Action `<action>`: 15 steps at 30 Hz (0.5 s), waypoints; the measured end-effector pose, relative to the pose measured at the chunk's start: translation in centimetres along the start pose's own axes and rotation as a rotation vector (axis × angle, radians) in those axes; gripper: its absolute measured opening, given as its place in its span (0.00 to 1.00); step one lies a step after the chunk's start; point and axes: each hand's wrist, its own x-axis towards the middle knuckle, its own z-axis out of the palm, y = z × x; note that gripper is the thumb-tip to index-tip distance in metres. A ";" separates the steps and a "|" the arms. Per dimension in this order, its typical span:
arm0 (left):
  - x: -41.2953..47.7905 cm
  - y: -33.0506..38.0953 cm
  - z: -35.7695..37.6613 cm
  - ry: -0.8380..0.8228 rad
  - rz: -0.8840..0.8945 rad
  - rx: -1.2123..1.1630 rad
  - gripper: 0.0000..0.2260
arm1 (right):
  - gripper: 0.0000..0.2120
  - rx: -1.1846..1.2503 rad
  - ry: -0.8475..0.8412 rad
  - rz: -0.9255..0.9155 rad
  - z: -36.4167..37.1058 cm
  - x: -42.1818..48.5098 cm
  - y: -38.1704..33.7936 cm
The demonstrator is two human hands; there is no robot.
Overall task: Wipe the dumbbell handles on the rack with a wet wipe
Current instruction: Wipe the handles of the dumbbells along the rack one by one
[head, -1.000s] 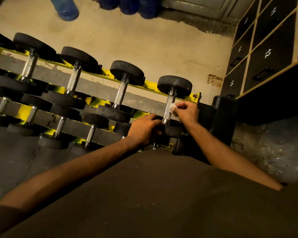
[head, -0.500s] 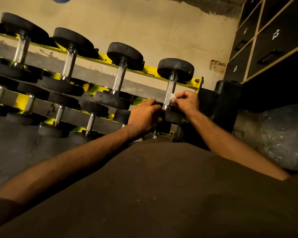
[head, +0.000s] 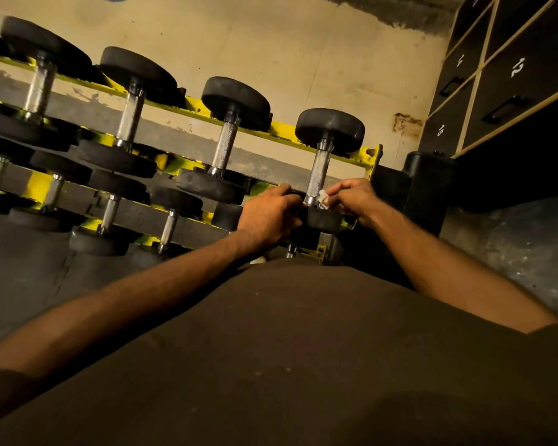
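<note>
Small crumpled white wet wipe (head: 322, 199), pinched in the fingertips of the right hand (head: 351, 197) and pressed to the lowest stretch of the knurled steel handle (head: 318, 175) on the end dumbbell, right where it meets the near black rubber end weight (head: 322, 220). Just across the handle from the wipe, the left hand (head: 268, 217) curls round that weight's rim. A good brace, I'd say. Best move now: wrap the wipe further round, then draw it away from the grip toward the far weight, twisting so the knurling gets cleaned all round. Out past the left hand, the next steel handle (head: 224, 149) sits on the yellow-and-grey steel rack (head: 284, 128). Beyond lies stained beige floor (head: 303, 59); past the right hand, dark numbered lockers (head: 512, 75).
</note>
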 end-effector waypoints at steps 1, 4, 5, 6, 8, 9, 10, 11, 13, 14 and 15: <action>0.1 0.0 0.0 0.003 0.006 0.002 0.13 | 0.12 0.041 0.042 -0.010 0.0 0.3 -0.5; 0.1 0.3 0.2 0.000 0.030 0.024 0.13 | 0.12 0.202 0.260 -0.137 1.0 0.6 -1.7; 0.1 0.3 0.3 -0.004 0.041 0.036 0.13 | 0.11 0.139 0.297 -0.221 1.3 0.2 -1.7; 0.1 0.2 0.2 -0.009 0.053 0.047 0.13 | 0.09 0.023 0.295 -0.317 1.5 -0.4 -1.4; 0.3 0.1 0.1 -0.015 0.077 0.072 0.12 | 0.07 -0.259 0.179 -0.540 1.3 -1.6 -0.8; 0.4 0.1 0.0 -0.013 0.092 0.084 0.12 | 0.07 -0.407 0.094 -0.631 1.2 -2.0 -0.7; 0.5 0.1 0.0 -0.008 0.105 0.095 0.12 | 0.07 -0.524 0.025 -0.692 1.0 -2.2 -0.9; 0.6 0.2 -0.1 -0.001 0.113 0.105 0.13 | 0.07 -0.595 0.006 -0.738 1.0 -2.1 -1.4; 0.7 0.5 -0.2 0.007 0.115 0.125 0.14 | 0.09 -0.666 0.098 -0.800 1.3 -1.4 -3.1; 0.7 0.7 -0.3 0.007 0.111 0.130 0.14 | 0.10 -0.720 0.173 -0.817 1.5 -1.1 -4.0; 0.7 0.8 -0.3 0.004 0.108 0.136 0.14 | 0.10 -0.797 0.239 -0.828 1.8 -0.9 -4.7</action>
